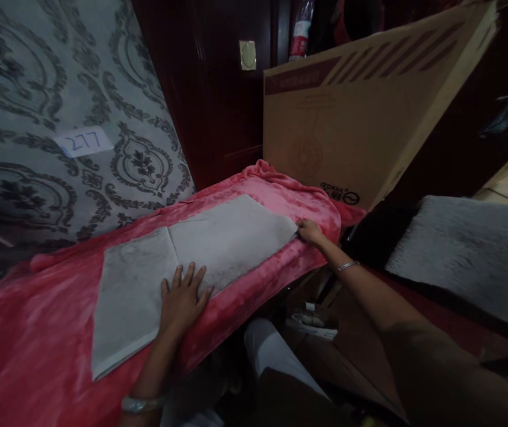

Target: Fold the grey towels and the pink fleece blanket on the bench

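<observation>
A grey cloth panel (231, 234) lies flat on a pink plush blanket (27, 332), with a crease or seam running across it left of its middle. My left hand (183, 299) rests on the panel near that line, palm down with its fingers spread. At the panel's right corner, my right hand (309, 231) pinches the edge between thumb and fingers. The panel's left end shows a doubled, pale lower edge.
Behind the blanket stands a large cardboard box (347, 118), with a bottle (301, 35) beyond it. Patterned wallpaper (22, 77) borders the left. A grey fluffy-topped seat (472, 255) stands at right. Below the blanket's edge sits a small open box (314, 323).
</observation>
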Motion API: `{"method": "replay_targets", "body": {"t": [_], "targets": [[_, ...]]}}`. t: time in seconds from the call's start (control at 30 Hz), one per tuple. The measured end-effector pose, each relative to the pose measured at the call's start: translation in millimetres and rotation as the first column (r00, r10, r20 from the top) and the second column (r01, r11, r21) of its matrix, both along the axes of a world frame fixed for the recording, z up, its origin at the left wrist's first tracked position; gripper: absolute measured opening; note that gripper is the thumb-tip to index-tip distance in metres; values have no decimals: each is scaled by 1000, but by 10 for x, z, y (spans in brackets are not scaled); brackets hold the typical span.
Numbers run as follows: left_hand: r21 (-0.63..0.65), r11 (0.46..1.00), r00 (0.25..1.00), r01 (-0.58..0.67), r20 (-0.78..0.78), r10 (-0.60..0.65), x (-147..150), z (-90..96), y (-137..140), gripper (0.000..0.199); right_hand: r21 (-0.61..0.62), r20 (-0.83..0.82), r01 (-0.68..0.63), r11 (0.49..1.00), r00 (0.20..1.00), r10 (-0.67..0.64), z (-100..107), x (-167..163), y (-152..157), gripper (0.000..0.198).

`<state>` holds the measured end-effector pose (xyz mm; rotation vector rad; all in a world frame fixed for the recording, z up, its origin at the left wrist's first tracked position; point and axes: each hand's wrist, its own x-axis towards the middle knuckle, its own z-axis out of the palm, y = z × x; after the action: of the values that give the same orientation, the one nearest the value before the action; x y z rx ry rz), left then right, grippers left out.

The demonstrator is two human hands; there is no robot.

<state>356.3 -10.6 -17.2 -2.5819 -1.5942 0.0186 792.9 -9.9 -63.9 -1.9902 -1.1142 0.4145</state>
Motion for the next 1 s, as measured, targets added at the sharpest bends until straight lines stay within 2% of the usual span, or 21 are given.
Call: {"method": "replay_targets", "body": {"t": [0.27,0.4,0.5,0.63,0.83,1.0], "targets": [[30,1000,1000,7,5,-7,-11,-33,22,59,99,-105,6,995,994,4,-24,-21,-27,5],[34,999,1000,1,12,-2,-4,-23,23,58,220,-151,-9,975,988,43,14,-106,-37,16],[37,999,1000,0,13,-1,-2,-16,19,58,268,-202,-59,962,973,116,36,-142,-96,21],[35,999,1000,-2,25,1,-11,-26,24,58,235,-309,-135,963,928,206,53,-111,-191,4],[49,999,1000,-3,4,3,-9,-25,22,58,184,-478,-139,973,852,212,76,-47,-218,28],[43,999,1000,-5,7,5,-1,-4,1,57,165,-505,-134,977,840,200,88,-66,-230,39]]}}
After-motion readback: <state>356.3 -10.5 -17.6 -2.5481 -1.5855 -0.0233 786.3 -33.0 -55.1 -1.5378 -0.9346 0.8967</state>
